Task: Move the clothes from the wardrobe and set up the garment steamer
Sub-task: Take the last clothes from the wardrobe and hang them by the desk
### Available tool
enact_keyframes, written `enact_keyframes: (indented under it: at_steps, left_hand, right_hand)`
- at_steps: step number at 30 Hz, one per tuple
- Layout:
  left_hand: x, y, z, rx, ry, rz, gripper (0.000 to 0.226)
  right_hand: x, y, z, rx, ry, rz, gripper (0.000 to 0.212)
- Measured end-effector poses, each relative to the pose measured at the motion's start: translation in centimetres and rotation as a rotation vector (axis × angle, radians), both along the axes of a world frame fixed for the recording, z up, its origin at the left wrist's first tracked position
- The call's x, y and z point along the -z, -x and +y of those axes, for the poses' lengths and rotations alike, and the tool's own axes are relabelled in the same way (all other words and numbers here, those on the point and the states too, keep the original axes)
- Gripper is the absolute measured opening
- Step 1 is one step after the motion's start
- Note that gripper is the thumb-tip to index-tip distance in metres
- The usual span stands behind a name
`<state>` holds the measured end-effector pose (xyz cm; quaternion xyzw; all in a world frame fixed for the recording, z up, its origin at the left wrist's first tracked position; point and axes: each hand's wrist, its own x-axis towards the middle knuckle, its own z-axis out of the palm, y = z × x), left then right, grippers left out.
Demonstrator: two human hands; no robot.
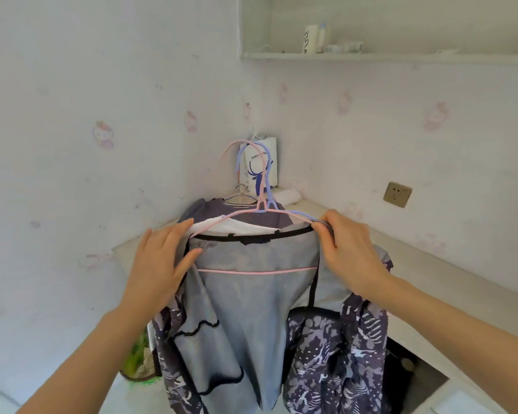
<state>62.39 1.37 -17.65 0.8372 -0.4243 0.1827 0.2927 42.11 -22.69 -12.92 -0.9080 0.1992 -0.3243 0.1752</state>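
A grey jacket (251, 294) with a purple patterned outer side hangs inside out in front of me on a pink hanger (240, 215). A lilac hanger (269, 189) hangs with it, and a white garment (243, 227) shows behind the collar. Both hooks hang in the wall corner. My left hand (159, 264) rests with straight fingers on the jacket's left shoulder. My right hand (350, 249) pinches the right shoulder and hanger end. No steamer is in view.
A white paper bag (262, 168) with a blue deer logo hangs in the corner. A white ledge (431, 264) runs along the right wall under a wall socket (397, 194). A high shelf (386, 56) holds bottles. A green bag (138, 357) sits low left.
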Motion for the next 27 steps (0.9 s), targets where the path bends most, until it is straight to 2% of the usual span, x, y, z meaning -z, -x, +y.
enact_keyframes:
  at_steps: [2, 6, 11, 20, 27]
  left_hand:
    - [-0.9, -2.9, -0.9, -0.025, 0.033, -0.068, 0.049]
    - [-2.9, -8.0, -3.2, -0.076, 0.148, -0.014, 0.035]
    - [-6.3, -14.3, -5.9, -0.09, 0.189, -0.074, 0.022]
    - [-8.2, -23.6, -11.2, -0.092, 0.175, -0.079, 0.026]
    - [-5.7, -30.5, -17.4, -0.105, 0.122, -0.011, 0.028]
  right_hand:
    - [-1.1, -2.7, -0.9, 0.018, 0.003, -0.024, 0.022]
    - [-2.8, -8.0, -2.6, 0.044, 0.018, -0.035, 0.022]
    - [-5.1, -14.2, -4.7, 0.069, 0.035, -0.064, 0.023]
    - [-7.0, -23.3, -9.3, 0.158, 0.068, 0.009, 0.034]
    - [-4.3, -30.8, -16.1, 0.155, 0.064, 0.058, 0.035]
